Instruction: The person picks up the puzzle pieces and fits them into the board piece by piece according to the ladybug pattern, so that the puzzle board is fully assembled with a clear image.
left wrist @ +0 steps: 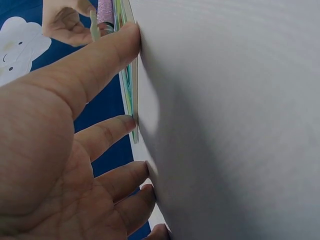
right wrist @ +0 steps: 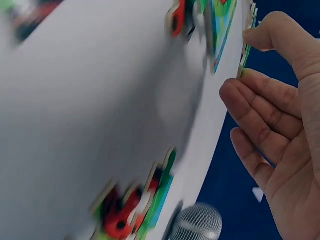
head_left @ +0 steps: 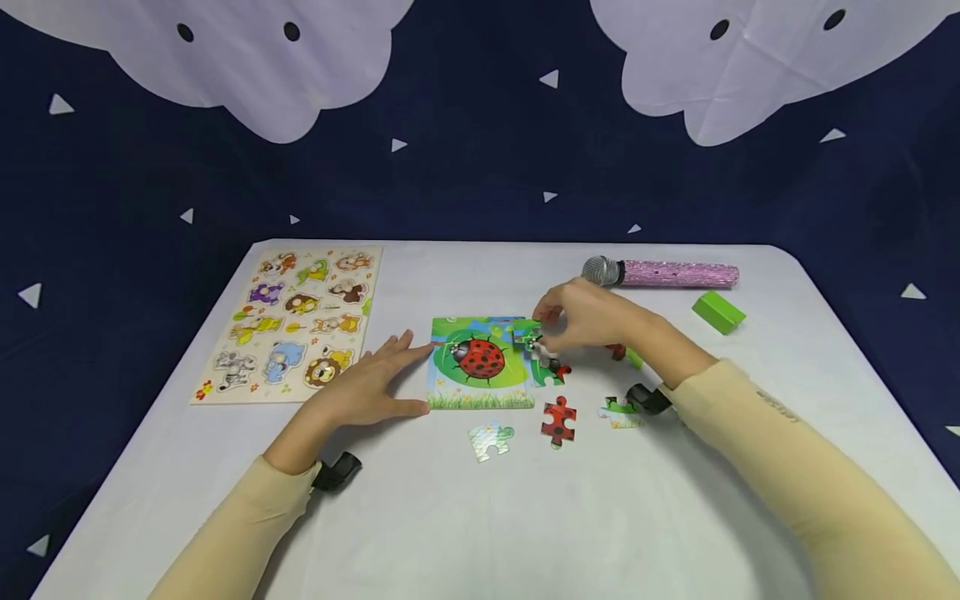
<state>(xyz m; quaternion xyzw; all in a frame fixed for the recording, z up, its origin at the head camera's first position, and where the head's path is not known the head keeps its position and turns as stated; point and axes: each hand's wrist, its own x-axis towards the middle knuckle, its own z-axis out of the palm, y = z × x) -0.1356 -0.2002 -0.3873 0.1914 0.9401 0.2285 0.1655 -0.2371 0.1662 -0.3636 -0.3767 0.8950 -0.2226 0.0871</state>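
Nearest the front of the tabletop (head_left: 405, 517), a pale green-and-white jigsaw piece (head_left: 491, 440) was found lying flat. A red black-spotted jigsaw piece (head_left: 558, 422) was noted to its right, and a grass-printed jigsaw piece (head_left: 621, 412) farther right, partly covered by the black wrist camera (head_left: 648, 398).

Beyond these, the ladybug picture board (head_left: 480, 396) was observed lying flat near the middle of the tabletop. Its left side was touched by the left hand (head_left: 375, 385), whose fingers were straight and spread apart. At the board's right side, a green jigsaw piece with red and black parts (head_left: 551, 372) was recorded; whether the board was touched by it could not be determined.

Above the board's upper right corner, a thin jigsaw piece (left wrist: 95, 26) was pinched between thumb and fingers of the right hand (head_left: 588, 317).

To the left, a wooden animal puzzle (head_left: 300, 325) was seen, and to the right, a green block (head_left: 718, 312). Farther back, a pink glittered microphone (head_left: 675, 273) was located before a dark blue cloud-patterned backdrop (head_left: 480, 192).
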